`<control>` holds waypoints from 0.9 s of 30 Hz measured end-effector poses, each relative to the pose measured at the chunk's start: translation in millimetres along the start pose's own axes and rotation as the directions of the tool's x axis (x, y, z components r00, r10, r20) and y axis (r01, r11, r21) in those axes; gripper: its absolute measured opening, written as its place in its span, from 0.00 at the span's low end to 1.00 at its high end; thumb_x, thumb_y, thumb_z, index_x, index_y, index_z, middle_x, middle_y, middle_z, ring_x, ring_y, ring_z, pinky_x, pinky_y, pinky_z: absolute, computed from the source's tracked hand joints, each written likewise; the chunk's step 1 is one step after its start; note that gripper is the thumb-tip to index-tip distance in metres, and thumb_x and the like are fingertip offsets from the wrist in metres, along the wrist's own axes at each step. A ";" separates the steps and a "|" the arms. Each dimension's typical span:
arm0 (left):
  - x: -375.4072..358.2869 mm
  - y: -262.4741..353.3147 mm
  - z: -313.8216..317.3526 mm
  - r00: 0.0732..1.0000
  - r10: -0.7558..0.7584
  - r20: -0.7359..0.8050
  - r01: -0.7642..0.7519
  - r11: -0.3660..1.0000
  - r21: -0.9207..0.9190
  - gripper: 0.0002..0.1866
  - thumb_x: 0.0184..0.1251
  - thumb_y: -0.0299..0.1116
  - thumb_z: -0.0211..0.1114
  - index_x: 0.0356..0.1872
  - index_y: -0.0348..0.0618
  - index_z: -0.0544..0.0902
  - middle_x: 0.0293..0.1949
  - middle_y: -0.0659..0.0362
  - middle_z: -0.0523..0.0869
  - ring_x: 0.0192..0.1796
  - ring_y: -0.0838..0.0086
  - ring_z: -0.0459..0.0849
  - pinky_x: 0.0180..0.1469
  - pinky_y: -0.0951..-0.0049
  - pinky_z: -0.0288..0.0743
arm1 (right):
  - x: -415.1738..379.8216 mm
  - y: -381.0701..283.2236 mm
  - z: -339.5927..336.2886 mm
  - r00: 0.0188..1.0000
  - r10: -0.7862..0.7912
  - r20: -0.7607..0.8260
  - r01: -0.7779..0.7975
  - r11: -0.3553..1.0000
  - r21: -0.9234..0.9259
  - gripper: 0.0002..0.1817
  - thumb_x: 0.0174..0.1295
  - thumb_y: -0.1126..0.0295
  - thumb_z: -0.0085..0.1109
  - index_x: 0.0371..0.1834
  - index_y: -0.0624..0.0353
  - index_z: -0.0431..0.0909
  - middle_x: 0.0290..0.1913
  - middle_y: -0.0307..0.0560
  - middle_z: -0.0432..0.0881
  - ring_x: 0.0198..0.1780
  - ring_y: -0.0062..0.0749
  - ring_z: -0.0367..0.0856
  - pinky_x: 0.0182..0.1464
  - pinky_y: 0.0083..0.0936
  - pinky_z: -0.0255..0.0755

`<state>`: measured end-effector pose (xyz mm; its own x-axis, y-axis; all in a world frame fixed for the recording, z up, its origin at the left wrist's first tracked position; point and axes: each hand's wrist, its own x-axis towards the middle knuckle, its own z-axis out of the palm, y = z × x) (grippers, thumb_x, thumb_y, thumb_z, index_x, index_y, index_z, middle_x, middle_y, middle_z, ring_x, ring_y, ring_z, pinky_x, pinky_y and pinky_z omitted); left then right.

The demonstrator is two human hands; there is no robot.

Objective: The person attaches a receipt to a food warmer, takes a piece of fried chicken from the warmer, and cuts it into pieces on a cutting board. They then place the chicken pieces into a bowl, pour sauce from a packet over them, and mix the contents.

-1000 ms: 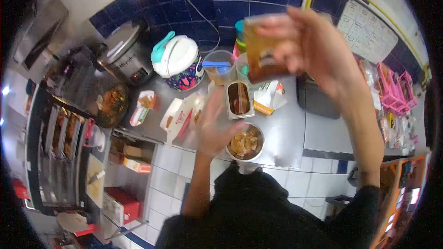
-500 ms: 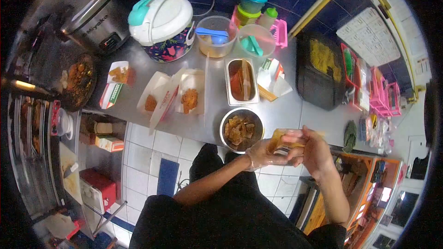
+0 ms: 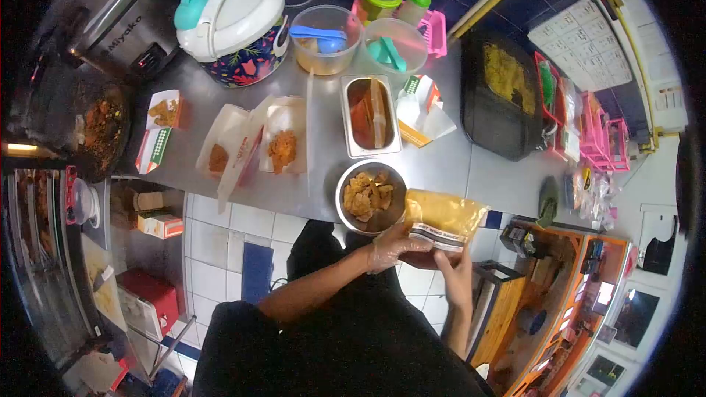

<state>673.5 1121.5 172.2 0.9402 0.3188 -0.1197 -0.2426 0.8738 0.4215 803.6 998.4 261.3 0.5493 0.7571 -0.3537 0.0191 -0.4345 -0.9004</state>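
A yellow-gold sauce pouch [image 3: 443, 210] with a black and white label is held up just right of a steel bowl [image 3: 340, 209]. My left hand [image 3: 396, 246], in a clear plastic glove, grips its lower left side. My right hand [image 3: 456, 278], apparently bare, is closed on the lower right side, thumb near the label; part of its fingers is hidden behind the pouch. In the bowl lie brown fried pieces [image 3: 365, 195]. Behind it stands a rectangular steel container [image 3: 391, 140] of reddish-brown sauce with a utensil in it.
Open paper boxes [image 3: 213, 140] with fried food stand left on the steel counter [image 3: 434, 169]. Farther back are a rice cooker [image 3: 140, 44], a floral pot with a white lid [image 3: 246, 15] and clear plastic tubs [image 3: 397, 33]. A black container [image 3: 482, 114] stands right.
The pouch has turned so its broad face and label show. My right hand has moved from its upper right side down to its lower edge. The camera view has shifted slightly.
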 end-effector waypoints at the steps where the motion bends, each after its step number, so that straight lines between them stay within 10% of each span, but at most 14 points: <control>1: 0.0 -2.4 -0.8 1.000 -0.002 0.010 0.002 1.000 -0.006 0.32 0.64 0.35 0.74 0.67 0.39 0.72 0.60 0.55 0.82 0.62 0.70 0.80 0.66 0.65 0.73 | 5.2 -1.2 6.1 1.000 0.022 -0.011 -0.022 0.999 0.033 0.27 0.67 0.71 0.67 0.67 0.63 0.70 0.54 0.44 0.82 0.56 0.24 0.79 0.59 0.25 0.73; 10: -18.6 -15.3 -6.0 0.991 -0.118 -0.067 0.116 0.993 -0.035 0.29 0.64 0.34 0.75 0.64 0.42 0.74 0.59 0.59 0.81 0.64 0.71 0.78 0.69 0.65 0.72 | 10.9 -42.6 16.4 0.983 -0.170 -0.063 0.131 0.906 -0.402 0.16 0.77 0.61 0.55 0.41 0.67 0.78 0.30 0.42 0.80 0.34 0.20 0.72 0.39 0.24 0.71; 27: -21.8 -20.7 -3.9 0.985 -0.175 -0.001 0.171 0.961 -0.217 0.30 0.69 0.40 0.71 0.68 0.43 0.72 0.64 0.59 0.79 0.67 0.68 0.77 0.69 0.60 0.73 | 3.1 -70.5 13.0 0.965 -0.259 0.040 0.229 0.756 -0.613 0.15 0.75 0.64 0.57 0.36 0.67 0.78 0.24 0.53 0.74 0.26 0.29 0.65 0.31 0.30 0.65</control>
<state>657.1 1097.9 162.6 0.9679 0.1614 -0.1929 -0.1246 0.9739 0.1898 793.2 1037.8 320.4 0.4914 0.8629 -0.1181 0.6521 -0.4544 -0.6068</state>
